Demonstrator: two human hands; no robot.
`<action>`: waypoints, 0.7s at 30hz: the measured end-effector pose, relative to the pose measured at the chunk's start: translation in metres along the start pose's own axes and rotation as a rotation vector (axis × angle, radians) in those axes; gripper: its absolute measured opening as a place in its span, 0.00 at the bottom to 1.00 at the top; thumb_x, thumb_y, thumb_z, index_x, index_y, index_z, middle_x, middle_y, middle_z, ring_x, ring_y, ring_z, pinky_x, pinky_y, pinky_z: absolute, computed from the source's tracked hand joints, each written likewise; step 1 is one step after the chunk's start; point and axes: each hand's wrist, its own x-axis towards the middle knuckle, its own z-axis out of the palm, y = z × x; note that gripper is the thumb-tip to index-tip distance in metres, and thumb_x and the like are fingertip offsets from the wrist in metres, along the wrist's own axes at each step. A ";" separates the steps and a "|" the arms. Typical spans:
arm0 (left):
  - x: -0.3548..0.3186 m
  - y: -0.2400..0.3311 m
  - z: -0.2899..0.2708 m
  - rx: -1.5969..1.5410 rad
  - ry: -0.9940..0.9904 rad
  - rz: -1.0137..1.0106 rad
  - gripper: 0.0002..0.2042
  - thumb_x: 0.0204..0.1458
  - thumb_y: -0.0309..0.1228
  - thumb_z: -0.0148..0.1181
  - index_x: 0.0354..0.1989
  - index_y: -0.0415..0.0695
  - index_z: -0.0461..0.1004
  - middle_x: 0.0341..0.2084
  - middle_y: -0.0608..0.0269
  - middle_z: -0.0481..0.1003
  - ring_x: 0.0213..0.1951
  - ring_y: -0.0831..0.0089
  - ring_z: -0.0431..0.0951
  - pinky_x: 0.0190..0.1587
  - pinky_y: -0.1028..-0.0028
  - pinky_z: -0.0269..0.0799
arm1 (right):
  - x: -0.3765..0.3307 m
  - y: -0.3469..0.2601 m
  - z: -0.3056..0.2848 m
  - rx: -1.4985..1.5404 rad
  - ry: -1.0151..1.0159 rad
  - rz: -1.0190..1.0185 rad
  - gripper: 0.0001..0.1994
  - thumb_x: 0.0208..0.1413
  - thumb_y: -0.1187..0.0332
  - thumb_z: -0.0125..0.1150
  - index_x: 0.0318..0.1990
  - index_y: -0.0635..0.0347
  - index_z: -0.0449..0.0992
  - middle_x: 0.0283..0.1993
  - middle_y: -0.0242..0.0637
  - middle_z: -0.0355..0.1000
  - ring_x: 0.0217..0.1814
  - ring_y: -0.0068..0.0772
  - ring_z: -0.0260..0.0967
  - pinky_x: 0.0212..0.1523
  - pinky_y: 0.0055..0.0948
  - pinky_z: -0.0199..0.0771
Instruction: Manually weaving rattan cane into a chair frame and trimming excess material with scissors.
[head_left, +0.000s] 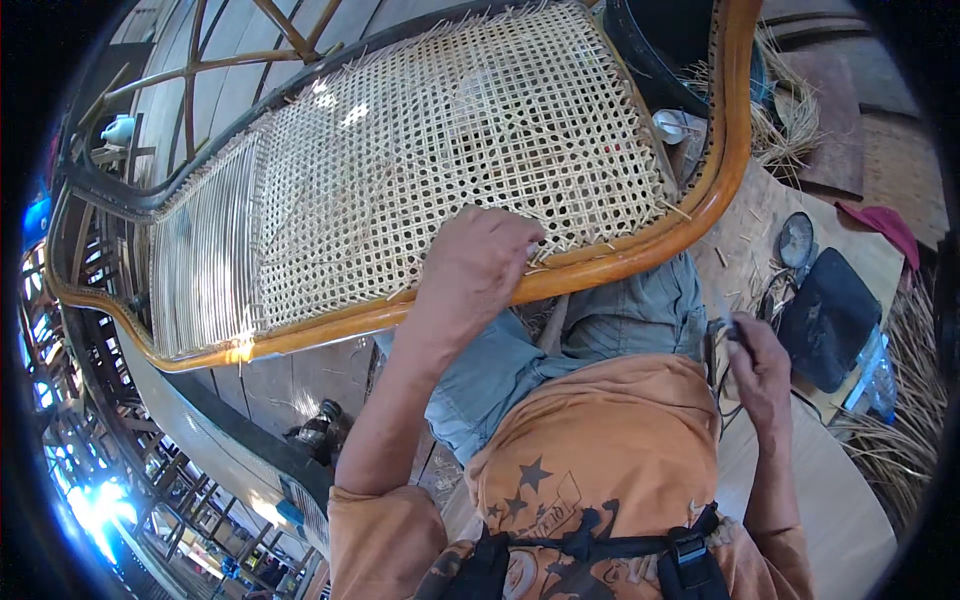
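A woven cane panel (430, 150) stretches across a curved, varnished wooden frame (600, 270) that lies over my lap. My left hand (482, 255) rests at the panel's near edge, its fingers bent and pinched together by the frame's inner rim. What those fingertips hold is hidden under the hand. Off to the right of my lap, my right hand (760, 362) is closed, apart from the frame. A slim, pale thing sticks up from its fingers, too blurred to name. Short cane ends stick out along the panel's edge. Toward the left, only parallel strands (205, 250) run across the frame.
To the right, a dark flat pad (828, 318) and a small round dish (796, 240) lie on a board, near a red cloth (882, 232). Loose cane strands (905, 390) heap beyond. A dark bucket (650, 60) stands behind the frame; a dark bottle-like object (322, 428) is at lower left.
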 end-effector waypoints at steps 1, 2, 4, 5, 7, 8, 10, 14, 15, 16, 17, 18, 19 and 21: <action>0.002 -0.003 0.000 -0.006 0.000 -0.001 0.07 0.48 0.22 0.58 0.37 0.42 0.76 0.32 0.59 0.76 0.38 0.60 0.74 0.44 0.66 0.69 | 0.009 -0.023 0.001 -0.005 -0.002 0.003 0.17 0.52 0.74 0.55 0.51 0.63 0.68 0.41 0.45 0.70 0.43 0.40 0.70 0.47 0.30 0.68; 0.002 -0.005 0.000 -0.034 -0.001 -0.001 0.07 0.48 0.22 0.58 0.36 0.42 0.76 0.31 0.59 0.76 0.38 0.60 0.74 0.43 0.65 0.68 | 0.019 -0.048 0.002 -0.030 -0.107 -0.015 0.17 0.53 0.72 0.56 0.51 0.61 0.68 0.40 0.46 0.71 0.42 0.45 0.71 0.46 0.34 0.70; 0.005 -0.009 0.001 -0.068 -0.002 0.003 0.07 0.47 0.22 0.58 0.35 0.42 0.75 0.30 0.60 0.75 0.37 0.60 0.74 0.43 0.65 0.68 | 0.038 -0.078 0.004 -0.058 -0.211 -0.027 0.17 0.53 0.71 0.56 0.51 0.58 0.69 0.38 0.47 0.72 0.41 0.50 0.71 0.44 0.38 0.71; 0.007 -0.011 0.002 -0.077 -0.038 0.005 0.06 0.47 0.23 0.59 0.35 0.43 0.75 0.30 0.60 0.76 0.37 0.60 0.74 0.43 0.65 0.68 | 0.047 -0.087 0.005 -0.097 -0.284 -0.089 0.16 0.53 0.70 0.57 0.50 0.58 0.69 0.38 0.46 0.72 0.40 0.51 0.71 0.42 0.41 0.72; 0.008 -0.014 0.001 -0.094 -0.070 -0.001 0.06 0.47 0.23 0.59 0.35 0.43 0.75 0.30 0.61 0.76 0.37 0.61 0.74 0.43 0.65 0.68 | 0.065 -0.105 0.004 -0.200 -0.369 -0.192 0.14 0.54 0.68 0.57 0.47 0.58 0.69 0.36 0.45 0.72 0.37 0.51 0.72 0.36 0.44 0.72; 0.009 -0.014 0.001 -0.098 -0.071 0.010 0.06 0.47 0.24 0.59 0.34 0.44 0.75 0.30 0.61 0.76 0.36 0.61 0.74 0.43 0.64 0.68 | 0.073 -0.107 0.007 -0.204 -0.373 -0.188 0.14 0.54 0.68 0.57 0.47 0.58 0.69 0.36 0.45 0.72 0.37 0.51 0.72 0.36 0.44 0.72; 0.011 -0.015 0.001 -0.113 -0.069 0.022 0.06 0.47 0.25 0.59 0.34 0.44 0.75 0.29 0.61 0.75 0.36 0.61 0.74 0.43 0.64 0.68 | 0.086 -0.111 0.011 -0.195 -0.379 -0.295 0.12 0.54 0.68 0.56 0.46 0.59 0.70 0.34 0.46 0.71 0.36 0.50 0.72 0.35 0.44 0.72; 0.012 -0.019 0.000 -0.128 -0.103 0.028 0.06 0.47 0.26 0.59 0.34 0.45 0.76 0.28 0.60 0.75 0.35 0.61 0.74 0.42 0.65 0.67 | 0.102 -0.134 0.010 -0.311 -0.451 -0.308 0.10 0.54 0.67 0.55 0.42 0.60 0.71 0.34 0.46 0.72 0.36 0.49 0.72 0.34 0.44 0.72; 0.012 -0.020 0.001 -0.138 -0.101 0.039 0.06 0.47 0.26 0.59 0.34 0.45 0.76 0.28 0.60 0.75 0.35 0.61 0.74 0.42 0.65 0.67 | 0.105 -0.138 0.008 -0.339 -0.513 -0.259 0.12 0.54 0.69 0.55 0.45 0.61 0.71 0.34 0.47 0.72 0.37 0.51 0.72 0.36 0.44 0.71; 0.013 -0.021 0.003 -0.146 -0.108 0.034 0.06 0.47 0.26 0.59 0.34 0.45 0.76 0.28 0.60 0.75 0.35 0.61 0.74 0.42 0.65 0.67 | 0.108 -0.143 0.007 -0.366 -0.574 -0.210 0.14 0.53 0.70 0.55 0.47 0.61 0.72 0.35 0.49 0.72 0.37 0.53 0.71 0.37 0.45 0.71; 0.013 -0.022 0.004 -0.137 -0.107 0.051 0.06 0.47 0.26 0.59 0.34 0.45 0.76 0.28 0.60 0.75 0.35 0.61 0.74 0.42 0.65 0.67 | 0.111 -0.147 0.006 -0.364 -0.583 -0.202 0.14 0.53 0.70 0.55 0.47 0.61 0.72 0.35 0.49 0.72 0.37 0.53 0.71 0.37 0.45 0.71; 0.013 -0.022 0.004 -0.127 -0.101 0.069 0.06 0.47 0.26 0.59 0.34 0.45 0.76 0.28 0.60 0.75 0.35 0.61 0.74 0.42 0.65 0.67 | 0.113 -0.153 0.004 -0.414 -0.603 -0.210 0.13 0.54 0.69 0.55 0.46 0.61 0.72 0.33 0.49 0.72 0.37 0.52 0.71 0.37 0.45 0.71; 0.013 -0.021 0.004 -0.129 -0.112 0.066 0.06 0.47 0.26 0.59 0.34 0.45 0.76 0.29 0.61 0.76 0.36 0.61 0.74 0.43 0.65 0.68 | 0.114 -0.156 0.004 -0.463 -0.624 -0.218 0.12 0.55 0.68 0.54 0.45 0.61 0.72 0.31 0.49 0.72 0.37 0.52 0.71 0.37 0.45 0.70; 0.013 -0.021 0.003 -0.128 -0.124 0.068 0.06 0.47 0.26 0.59 0.34 0.45 0.76 0.29 0.61 0.76 0.36 0.61 0.74 0.43 0.65 0.68 | 0.113 -0.158 0.004 -0.508 -0.557 -0.302 0.11 0.55 0.68 0.54 0.44 0.61 0.72 0.30 0.49 0.71 0.36 0.51 0.71 0.37 0.45 0.70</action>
